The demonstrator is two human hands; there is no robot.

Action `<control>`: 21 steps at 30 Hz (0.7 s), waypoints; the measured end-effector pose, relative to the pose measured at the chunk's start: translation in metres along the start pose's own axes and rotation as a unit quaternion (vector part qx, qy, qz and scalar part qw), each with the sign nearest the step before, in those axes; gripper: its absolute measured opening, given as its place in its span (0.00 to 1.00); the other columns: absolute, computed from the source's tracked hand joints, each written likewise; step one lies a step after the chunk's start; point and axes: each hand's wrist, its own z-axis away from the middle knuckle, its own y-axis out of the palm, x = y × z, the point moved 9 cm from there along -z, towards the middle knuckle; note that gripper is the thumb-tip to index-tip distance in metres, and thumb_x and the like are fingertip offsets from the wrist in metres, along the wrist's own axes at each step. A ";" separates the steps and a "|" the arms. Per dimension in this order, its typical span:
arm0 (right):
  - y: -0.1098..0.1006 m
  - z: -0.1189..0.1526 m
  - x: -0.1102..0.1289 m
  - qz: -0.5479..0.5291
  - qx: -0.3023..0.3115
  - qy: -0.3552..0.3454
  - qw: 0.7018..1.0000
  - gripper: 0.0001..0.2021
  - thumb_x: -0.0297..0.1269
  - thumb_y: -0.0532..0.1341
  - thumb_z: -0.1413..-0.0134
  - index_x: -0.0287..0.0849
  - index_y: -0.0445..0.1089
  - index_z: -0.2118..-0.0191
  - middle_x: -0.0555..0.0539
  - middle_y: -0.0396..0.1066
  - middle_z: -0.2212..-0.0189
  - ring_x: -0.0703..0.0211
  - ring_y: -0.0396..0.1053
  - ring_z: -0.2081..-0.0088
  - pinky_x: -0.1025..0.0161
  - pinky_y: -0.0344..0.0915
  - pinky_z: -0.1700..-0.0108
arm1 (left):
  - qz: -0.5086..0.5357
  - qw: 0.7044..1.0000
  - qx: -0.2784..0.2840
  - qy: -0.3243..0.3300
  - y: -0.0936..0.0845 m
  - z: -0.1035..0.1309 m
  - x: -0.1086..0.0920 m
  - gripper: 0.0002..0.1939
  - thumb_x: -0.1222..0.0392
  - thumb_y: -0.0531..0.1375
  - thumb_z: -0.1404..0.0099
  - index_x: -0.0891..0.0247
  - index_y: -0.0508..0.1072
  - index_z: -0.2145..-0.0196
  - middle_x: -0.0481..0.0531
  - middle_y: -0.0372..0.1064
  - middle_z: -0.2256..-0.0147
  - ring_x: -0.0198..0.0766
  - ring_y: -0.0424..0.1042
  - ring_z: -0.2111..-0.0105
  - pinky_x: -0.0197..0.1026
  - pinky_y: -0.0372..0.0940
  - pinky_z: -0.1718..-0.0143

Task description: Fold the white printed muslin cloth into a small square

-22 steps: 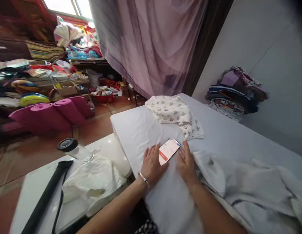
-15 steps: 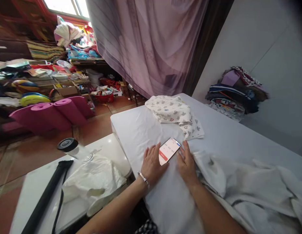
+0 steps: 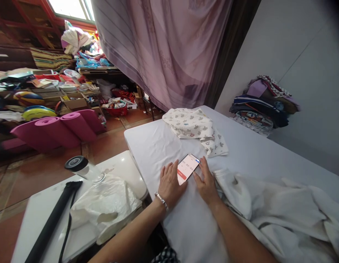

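A smartphone (image 3: 185, 171) lies face up on the white-covered bed or table, its screen showing a row of zeros like a timer and a red button. Along its left edge rests my left hand (image 3: 170, 182), fingers stretched out and thumb near the phone's lower end. A bracelet circles that wrist. My right hand (image 3: 207, 184) is at the phone's right side, fingers extended and apart; whether the fingertips touch the edge I cannot tell. Beyond the phone lies a crumpled white cloth (image 3: 191, 126) with a grey print. To the right of my right hand spreads a rumpled pale cloth (image 3: 278, 208).
On a white table (image 3: 122, 162) at left are a clear jar with a black lid (image 3: 76, 164), a plastic bag (image 3: 114, 197) and a long black case (image 3: 53, 221). Pink rolled mats (image 3: 73, 128) stand on the floor. Folded clothes (image 3: 264, 106) are stacked near the wall.
My right hand has shifted slightly left, nearer the phone. The phone appears a little further left, while my left hand stays almost where it was.
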 end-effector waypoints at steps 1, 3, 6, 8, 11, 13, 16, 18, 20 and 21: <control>0.000 0.000 0.001 0.005 0.000 0.000 1.000 0.35 0.42 0.55 0.43 0.48 0.38 0.34 0.43 0.46 0.36 0.50 0.50 0.38 0.48 0.52 0.40 | -0.001 1.000 -0.003 -0.001 0.000 0.000 0.001 0.40 0.58 0.58 0.48 0.64 0.49 0.39 0.59 0.58 0.43 0.49 0.51 0.40 0.55 0.40 0.39; 0.000 -0.001 0.002 0.018 -0.005 -0.002 1.000 0.34 0.42 0.54 0.43 0.47 0.38 0.34 0.43 0.46 0.36 0.51 0.48 0.38 0.48 0.51 0.39 | -0.004 1.000 -0.012 -0.002 0.000 -0.001 0.002 0.40 0.59 0.58 0.48 0.65 0.48 0.39 0.59 0.57 0.43 0.48 0.51 0.40 0.54 0.40 0.38; -0.002 -0.001 0.005 0.040 -0.019 -0.020 0.999 0.33 0.41 0.53 0.43 0.44 0.40 0.34 0.42 0.48 0.37 0.52 0.47 0.37 0.48 0.49 0.39 | -0.003 1.000 -0.017 -0.007 -0.001 -0.003 0.004 0.40 0.59 0.58 0.48 0.65 0.48 0.39 0.59 0.58 0.43 0.47 0.52 0.41 0.53 0.40 0.38; -0.002 -0.001 0.009 0.045 -0.026 -0.035 0.998 0.33 0.40 0.53 0.43 0.42 0.41 0.35 0.41 0.50 0.38 0.52 0.48 0.38 0.49 0.50 0.39 | 0.001 1.000 -0.016 -0.017 -0.001 -0.005 0.005 0.41 0.58 0.58 0.48 0.65 0.47 0.39 0.59 0.59 0.44 0.47 0.53 0.41 0.53 0.40 0.38; -0.004 0.003 0.020 0.033 -0.026 -0.034 0.999 0.32 0.38 0.53 0.43 0.42 0.42 0.35 0.41 0.54 0.40 0.52 0.52 0.39 0.49 0.53 0.40 | 0.001 0.999 -0.016 -0.028 -0.001 -0.006 0.007 0.41 0.57 0.57 0.48 0.67 0.46 0.39 0.60 0.59 0.44 0.47 0.53 0.41 0.53 0.41 0.38; -0.005 0.011 0.032 0.014 -0.005 -0.025 1.000 0.32 0.37 0.53 0.43 0.45 0.41 0.35 0.42 0.57 0.42 0.53 0.54 0.40 0.50 0.57 0.43 | -0.001 0.999 -0.019 -0.026 -0.001 -0.007 0.007 0.42 0.57 0.57 0.47 0.67 0.45 0.38 0.60 0.59 0.44 0.47 0.53 0.41 0.53 0.41 0.39; -0.003 0.031 0.053 -0.015 0.057 -0.031 0.998 0.32 0.36 0.52 0.42 0.48 0.38 0.34 0.44 0.59 0.43 0.55 0.55 0.41 0.53 0.61 0.46 | -0.011 0.999 -0.025 -0.017 -0.004 -0.011 0.008 0.41 0.58 0.57 0.47 0.68 0.45 0.38 0.60 0.60 0.45 0.46 0.54 0.42 0.52 0.41 0.39; -0.006 0.047 0.060 -0.021 0.085 -0.026 0.996 0.32 0.35 0.52 0.42 0.50 0.38 0.34 0.44 0.60 0.44 0.56 0.57 0.42 0.54 0.62 0.46 | -0.023 0.999 -0.024 -0.023 -0.007 -0.016 0.011 0.41 0.60 0.57 0.48 0.67 0.46 0.38 0.60 0.61 0.46 0.46 0.56 0.43 0.51 0.42 0.40; -0.013 0.062 0.062 -0.017 0.096 -0.008 0.995 0.32 0.36 0.52 0.42 0.50 0.40 0.35 0.44 0.62 0.45 0.56 0.60 0.44 0.53 0.61 0.46 | -0.037 0.999 -0.016 -0.033 -0.012 -0.023 0.017 0.41 0.60 0.58 0.48 0.66 0.48 0.39 0.60 0.62 0.47 0.46 0.58 0.45 0.51 0.42 0.40; -0.016 0.069 0.062 -0.014 0.098 0.001 0.995 0.31 0.36 0.52 0.42 0.51 0.41 0.35 0.44 0.63 0.45 0.56 0.61 0.45 0.52 0.61 0.46 | -0.043 0.998 -0.009 -0.035 -0.014 -0.027 0.020 0.41 0.60 0.58 0.49 0.66 0.48 0.39 0.60 0.63 0.47 0.46 0.58 0.45 0.51 0.42 0.40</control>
